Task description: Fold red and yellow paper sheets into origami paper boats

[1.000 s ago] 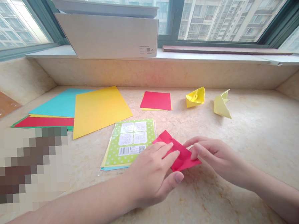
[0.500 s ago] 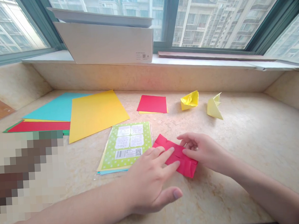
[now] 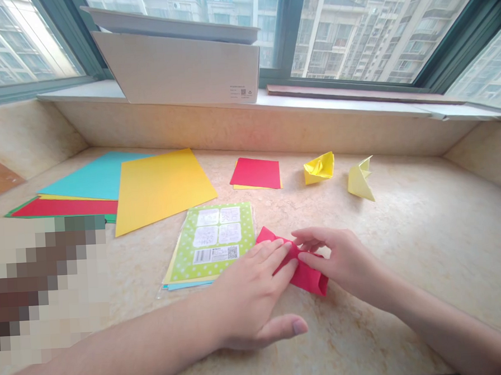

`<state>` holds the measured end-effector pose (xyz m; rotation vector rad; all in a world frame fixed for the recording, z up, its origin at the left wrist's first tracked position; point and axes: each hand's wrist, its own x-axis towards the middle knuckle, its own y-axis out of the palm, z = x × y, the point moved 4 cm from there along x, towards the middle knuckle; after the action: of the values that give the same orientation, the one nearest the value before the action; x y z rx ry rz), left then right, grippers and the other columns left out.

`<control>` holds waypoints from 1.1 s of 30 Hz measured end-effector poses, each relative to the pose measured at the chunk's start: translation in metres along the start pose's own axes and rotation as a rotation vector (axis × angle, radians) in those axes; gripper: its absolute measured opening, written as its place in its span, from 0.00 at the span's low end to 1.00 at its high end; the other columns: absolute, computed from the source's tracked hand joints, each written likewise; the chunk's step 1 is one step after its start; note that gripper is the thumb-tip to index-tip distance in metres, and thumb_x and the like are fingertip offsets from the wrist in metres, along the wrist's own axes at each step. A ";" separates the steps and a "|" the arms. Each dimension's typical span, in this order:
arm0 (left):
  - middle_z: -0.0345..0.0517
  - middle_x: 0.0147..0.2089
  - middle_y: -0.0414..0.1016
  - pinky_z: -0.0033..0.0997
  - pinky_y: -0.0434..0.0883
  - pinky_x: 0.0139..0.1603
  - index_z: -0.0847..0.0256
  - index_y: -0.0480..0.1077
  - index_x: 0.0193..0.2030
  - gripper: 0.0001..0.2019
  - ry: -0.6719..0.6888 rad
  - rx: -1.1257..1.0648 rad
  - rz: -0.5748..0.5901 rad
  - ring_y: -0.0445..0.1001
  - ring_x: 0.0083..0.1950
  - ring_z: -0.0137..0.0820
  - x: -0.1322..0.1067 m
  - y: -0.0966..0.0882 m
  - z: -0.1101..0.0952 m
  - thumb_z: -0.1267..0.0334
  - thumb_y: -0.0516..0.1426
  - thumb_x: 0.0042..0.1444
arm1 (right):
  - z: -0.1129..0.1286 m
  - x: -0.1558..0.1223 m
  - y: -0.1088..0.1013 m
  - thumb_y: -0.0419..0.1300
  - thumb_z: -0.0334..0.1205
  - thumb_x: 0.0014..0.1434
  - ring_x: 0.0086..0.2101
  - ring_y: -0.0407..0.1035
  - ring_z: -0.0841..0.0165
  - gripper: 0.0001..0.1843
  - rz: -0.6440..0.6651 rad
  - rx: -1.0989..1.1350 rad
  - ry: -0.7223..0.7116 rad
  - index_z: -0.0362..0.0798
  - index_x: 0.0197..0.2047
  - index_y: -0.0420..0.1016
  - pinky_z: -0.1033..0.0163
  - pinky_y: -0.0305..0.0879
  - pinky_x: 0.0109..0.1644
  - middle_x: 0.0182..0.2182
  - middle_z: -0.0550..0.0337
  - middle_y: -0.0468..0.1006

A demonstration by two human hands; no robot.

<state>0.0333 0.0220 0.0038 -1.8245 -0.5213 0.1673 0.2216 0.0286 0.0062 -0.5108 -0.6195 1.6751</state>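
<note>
Red folded paper [image 3: 312, 279] lies on the marble counter [image 3: 425, 234], a narrow strip of it showing between the two hands, just right of a green polka-dot packet [image 3: 211, 242]. The left hand [image 3: 249, 288] rests on the paper's left part, its fingers [image 3: 275, 259] straight, spread a little and pressing down flat, while the thumb [image 3: 293, 328] sits apart on the counter, off the paper. The right hand [image 3: 347, 261] comes in from the other side with its fingers [image 3: 310, 241] bent and closed in on the paper's upper right, apparently pinching the fold, though the exact hold is partly hidden. Farther up the counter lie a yellow sheet [image 3: 160, 189] overlapping a teal sheet [image 3: 94, 176], with red and green sheets [image 3: 62, 207] beneath. Beyond the packet sits a red paper square [image 3: 256, 173] on a yellow one, then a yellow paper boat [image 3: 319, 168] and a pale yellow folded paper [image 3: 360, 182]. A white cardboard box [image 3: 177, 65] stands on the window sill [image 3: 338, 102] above, in front of the window [image 3: 351, 31].
</note>
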 end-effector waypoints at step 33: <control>0.66 0.55 0.76 0.52 0.68 0.63 0.73 0.72 0.56 0.32 0.056 0.105 -0.124 0.73 0.59 0.53 -0.003 -0.002 -0.004 0.42 0.56 0.62 | -0.022 -0.044 -0.013 0.69 0.44 0.58 0.36 0.80 0.60 0.16 0.133 -0.163 -0.275 0.63 0.50 0.85 0.61 0.79 0.37 0.40 0.58 0.85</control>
<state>0.0312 0.0178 0.0069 -1.6849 -0.5739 0.0574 0.2537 -0.0104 -0.0016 -0.4486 -0.9455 1.8471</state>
